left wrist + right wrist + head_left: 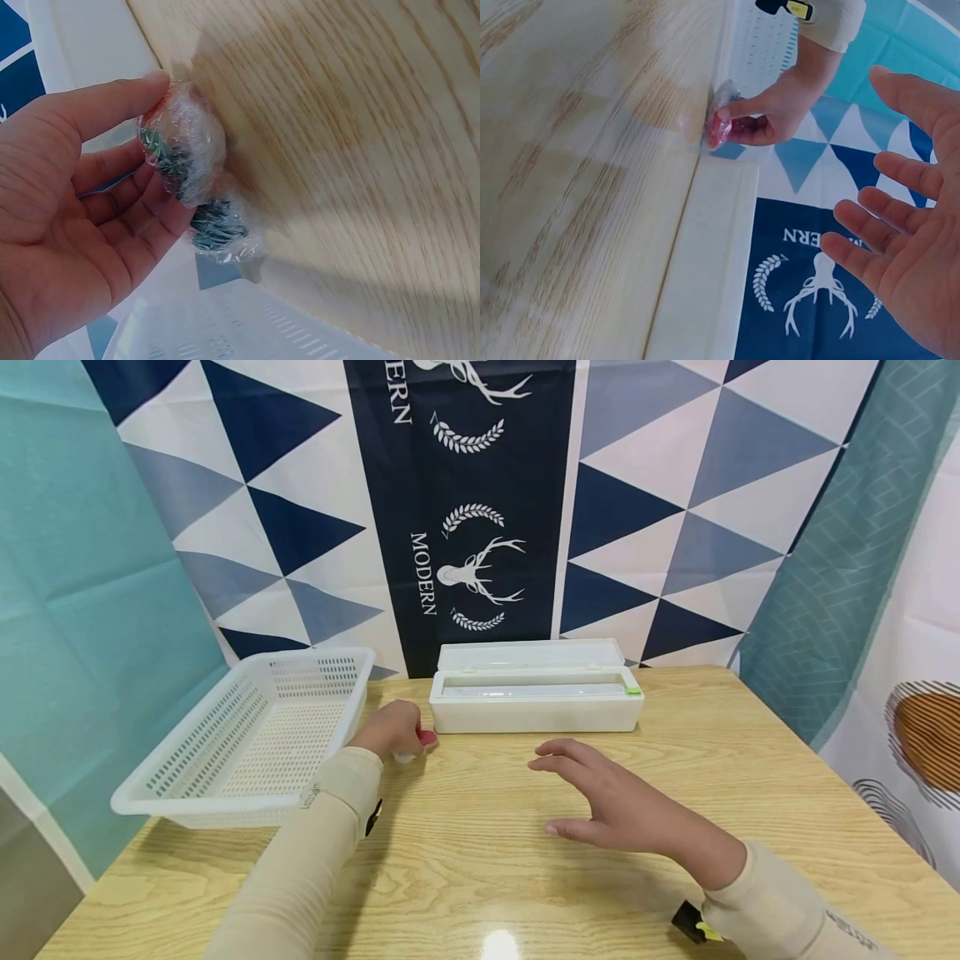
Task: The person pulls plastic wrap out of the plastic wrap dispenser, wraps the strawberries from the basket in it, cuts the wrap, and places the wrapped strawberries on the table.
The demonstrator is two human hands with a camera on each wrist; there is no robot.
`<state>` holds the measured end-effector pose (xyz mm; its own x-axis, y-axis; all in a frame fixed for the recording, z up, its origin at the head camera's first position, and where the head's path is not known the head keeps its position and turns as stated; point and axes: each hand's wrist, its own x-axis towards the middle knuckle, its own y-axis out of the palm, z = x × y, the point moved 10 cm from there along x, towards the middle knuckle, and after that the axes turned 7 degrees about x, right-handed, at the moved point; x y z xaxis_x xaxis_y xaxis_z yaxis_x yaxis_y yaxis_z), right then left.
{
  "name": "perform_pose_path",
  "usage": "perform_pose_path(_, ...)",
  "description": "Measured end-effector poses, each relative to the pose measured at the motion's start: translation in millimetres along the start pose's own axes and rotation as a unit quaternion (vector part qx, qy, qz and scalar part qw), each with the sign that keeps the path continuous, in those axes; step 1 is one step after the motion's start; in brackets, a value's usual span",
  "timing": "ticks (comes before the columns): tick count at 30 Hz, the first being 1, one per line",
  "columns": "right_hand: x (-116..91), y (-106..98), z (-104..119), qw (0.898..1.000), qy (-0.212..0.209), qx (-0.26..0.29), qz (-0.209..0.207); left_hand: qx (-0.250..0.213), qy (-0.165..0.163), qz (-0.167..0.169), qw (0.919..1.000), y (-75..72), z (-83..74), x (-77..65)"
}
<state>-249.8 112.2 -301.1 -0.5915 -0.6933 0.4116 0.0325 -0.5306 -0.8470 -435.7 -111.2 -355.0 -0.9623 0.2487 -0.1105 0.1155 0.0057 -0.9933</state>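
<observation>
My left hand (392, 729) is between the white basket and the white box, low over the table. In the left wrist view its thumb and fingers hold a bundle wrapped in clear film (184, 142), with red, white and dark green showing through. A second wrapped lump with dark green inside (219, 223) sits against the first, by the fingertips. What the wrapped food-like pieces are, I cannot tell. My right hand (600, 797) hovers over the table to the right, fingers spread and nothing in it.
A white perforated basket (347, 710) stands at the left. Near the back wall is a long white film dispenser box (536, 716), its lid raised, with a green tab (633, 691) at its right end. A patterned cloth (480, 485) hangs behind the wooden table (480, 860).
</observation>
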Motion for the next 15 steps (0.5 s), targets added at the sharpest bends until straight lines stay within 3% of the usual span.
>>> perform_pose_path(11,2,-1,-3,0.999,-0.002,-0.039,-0.001,0.012,0.012,0.014,0.9998,-4.4,-4.6,-4.2)
perform_pose_path(15,2,-2,-5,0.998,-0.001,-0.06,-0.006,0.035,0.029,0.008,0.9989,-10.5,-14.8,-14.8)
